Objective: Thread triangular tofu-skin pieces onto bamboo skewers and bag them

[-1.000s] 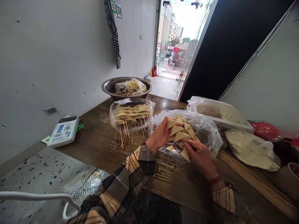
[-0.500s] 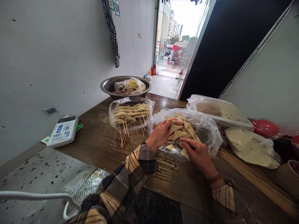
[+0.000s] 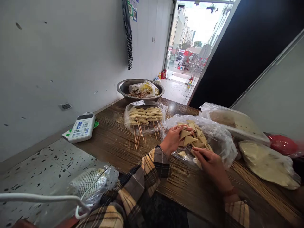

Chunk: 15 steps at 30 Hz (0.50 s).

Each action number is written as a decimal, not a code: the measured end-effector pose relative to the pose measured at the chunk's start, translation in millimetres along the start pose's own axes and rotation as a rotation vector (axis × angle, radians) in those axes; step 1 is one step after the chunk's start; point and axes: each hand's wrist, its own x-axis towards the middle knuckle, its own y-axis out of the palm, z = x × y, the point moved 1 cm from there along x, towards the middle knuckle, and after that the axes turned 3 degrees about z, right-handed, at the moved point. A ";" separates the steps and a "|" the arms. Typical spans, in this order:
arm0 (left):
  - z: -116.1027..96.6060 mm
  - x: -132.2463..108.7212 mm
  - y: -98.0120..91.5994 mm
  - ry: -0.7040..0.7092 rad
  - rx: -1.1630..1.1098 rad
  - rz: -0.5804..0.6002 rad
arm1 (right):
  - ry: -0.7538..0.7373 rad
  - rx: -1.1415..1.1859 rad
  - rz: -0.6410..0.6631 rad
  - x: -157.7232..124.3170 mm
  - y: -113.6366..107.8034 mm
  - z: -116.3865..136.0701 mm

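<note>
My left hand (image 3: 174, 138) is closed on a tan triangular piece of tofu skin (image 3: 187, 140), held over an open plastic bag (image 3: 222, 136). A heap of similar triangles (image 3: 200, 136) lies in that bag, behind and beside my fingers. My right hand (image 3: 211, 163) is pinched just below the held piece, with its fingertips close to the left hand; what lies between them is too small to make out. To the left, skewered tofu-skin triangles (image 3: 144, 114) rest in another clear bag, their thin sticks (image 3: 139, 134) pointing toward me.
A metal basin (image 3: 121, 88) with bagged skewers stands at the table's far end. A white payment device (image 3: 82, 128) sits at the left edge. On the right are bare bamboo sticks (image 3: 261, 186), a bag of pale sheets (image 3: 268, 164), a covered tray (image 3: 237, 125) and a red bundle (image 3: 283, 144).
The view has swung a little left, so everything appears shifted right. Both hands keep nearly the same pose over the bag of triangles.
</note>
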 end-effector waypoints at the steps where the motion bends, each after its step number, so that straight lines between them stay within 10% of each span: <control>1: 0.6 0.5 -1.1 0.001 -0.001 -0.001 | -0.005 -0.024 -0.020 -1.6 0.7 -0.1; 10: 17.1 4.5 -6.3 -0.084 0.021 0.057 | 0.170 -0.182 -0.285 11.6 -24.9 5.7; 15: 28.0 8.5 -12.9 -0.120 0.117 0.032 | 0.034 -0.197 -0.070 68.3 -23.6 65.7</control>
